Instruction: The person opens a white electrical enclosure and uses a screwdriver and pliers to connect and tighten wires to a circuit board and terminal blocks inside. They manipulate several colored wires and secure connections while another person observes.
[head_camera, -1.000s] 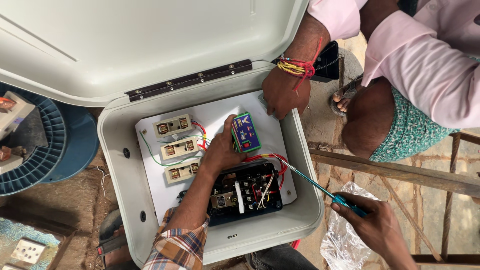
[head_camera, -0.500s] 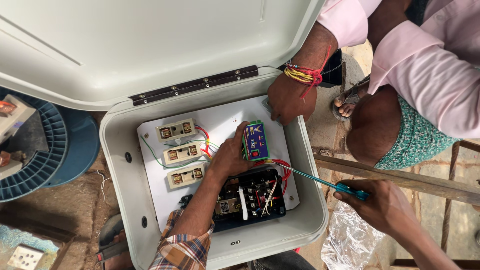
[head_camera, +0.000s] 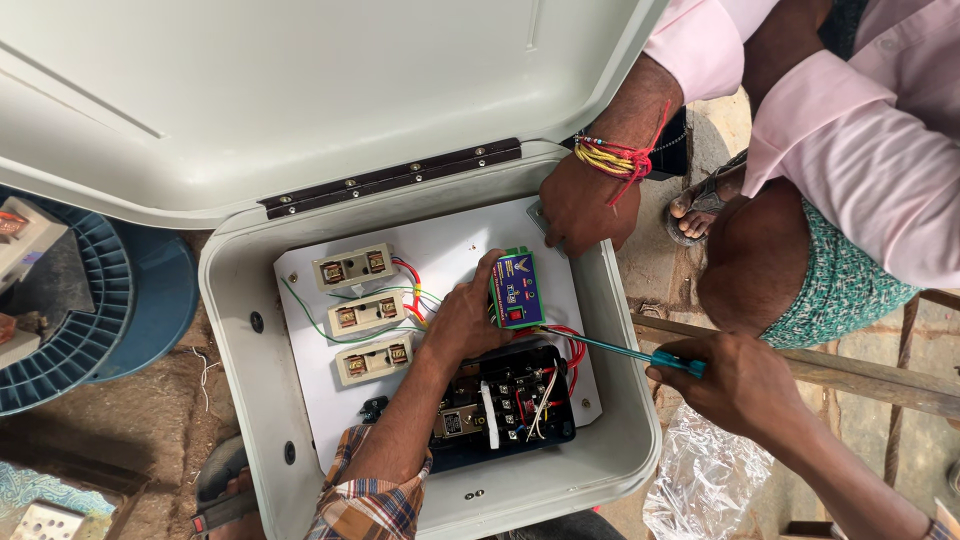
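My left hand (head_camera: 465, 320), in a plaid sleeve, reaches into an open grey electrical box (head_camera: 235, 340) and grips the left side of a small green and blue module (head_camera: 517, 290) on the white backplate. My right hand (head_camera: 745, 385) is outside the box's right wall, closed on a teal-handled screwdriver (head_camera: 610, 348). The screwdriver's tip points at the module's lower right corner, near red wires. A black contactor block (head_camera: 510, 400) sits just below the module.
Another person's hand (head_camera: 585, 205), with thread bands at the wrist, holds the backplate's top right corner. Three cream fuse holders (head_camera: 365, 312) sit left of my hand. The raised lid (head_camera: 300, 90), a blue spool (head_camera: 90, 320), a plastic bag (head_camera: 700, 480) and a wooden bar (head_camera: 860, 375) surround the box.
My right hand has moved up a little with the screwdriver, its tip staying by the module. My left hand stays on the module, and the other person's hand keeps its hold.
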